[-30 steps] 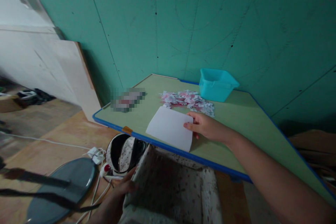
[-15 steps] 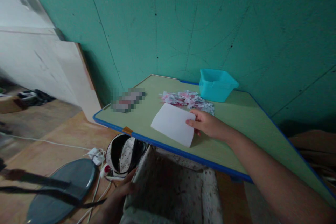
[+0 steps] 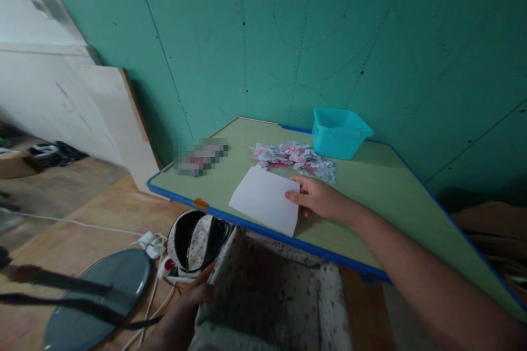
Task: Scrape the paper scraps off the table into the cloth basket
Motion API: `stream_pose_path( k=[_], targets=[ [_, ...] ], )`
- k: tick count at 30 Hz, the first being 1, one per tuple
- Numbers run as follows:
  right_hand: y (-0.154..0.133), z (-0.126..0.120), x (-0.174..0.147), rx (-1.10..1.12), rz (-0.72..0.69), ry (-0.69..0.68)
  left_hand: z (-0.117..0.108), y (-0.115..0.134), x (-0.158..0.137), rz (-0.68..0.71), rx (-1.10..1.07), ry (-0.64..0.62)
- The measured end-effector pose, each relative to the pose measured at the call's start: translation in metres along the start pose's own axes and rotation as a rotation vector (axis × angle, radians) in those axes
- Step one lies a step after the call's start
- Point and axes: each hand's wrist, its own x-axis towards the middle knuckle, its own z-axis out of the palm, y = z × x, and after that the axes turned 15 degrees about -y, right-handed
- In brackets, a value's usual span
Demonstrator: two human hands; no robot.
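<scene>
My right hand (image 3: 309, 196) pinches a blank white sheet of paper (image 3: 263, 200) by its right edge, thumb on top. The sheet is held low over the table near the front edge, slightly bowed. Just behind it lies a heap of torn paper scraps (image 3: 294, 156), white and pink. Below the table edge, my left hand (image 3: 197, 296) grips the left rim of an open cloth-lined bin (image 3: 333, 296) with a spotted pattern; some of its fingers are hidden. The inside of the bin is dark.
A turquoise plastic basket (image 3: 340, 134) stands behind the scraps on the pale green table (image 3: 382, 197). A blurred-out flat object (image 3: 201, 158) lies at the left. Below are a spotted round bag (image 3: 197, 244), a power strip with cables (image 3: 152, 244) and a grey round base (image 3: 99, 301).
My right hand has moved slightly left and toward the table's front edge with the sheet. My left hand stays on the bin rim.
</scene>
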Motion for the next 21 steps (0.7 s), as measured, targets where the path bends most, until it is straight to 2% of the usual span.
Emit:
stream_pose_path(
  k=[5, 11, 14, 16, 21],
  targets=[
    [-0.002, 0.001, 0.000, 0.021, 0.007, -0.015, -0.004, -0.004, 0.002, 0.031, -0.011, 0.096],
    [-0.001, 0.003, -0.001, 0.030, -0.019, -0.021, -0.005, -0.009, 0.004, 0.108, 0.011, 0.074],
    [-0.001, 0.000, -0.001, 0.053, -0.033, -0.007, -0.013, -0.013, 0.007, 0.128, 0.015, 0.081],
    [-0.001, -0.005, -0.001, 0.063, -0.050, 0.054, -0.022, -0.015, 0.012, 0.124, 0.030, 0.077],
    [-0.004, -0.022, -0.005, 0.200, -0.079, 0.322, -0.049, -0.011, 0.032, 0.083, 0.141, 0.008]
  ],
)
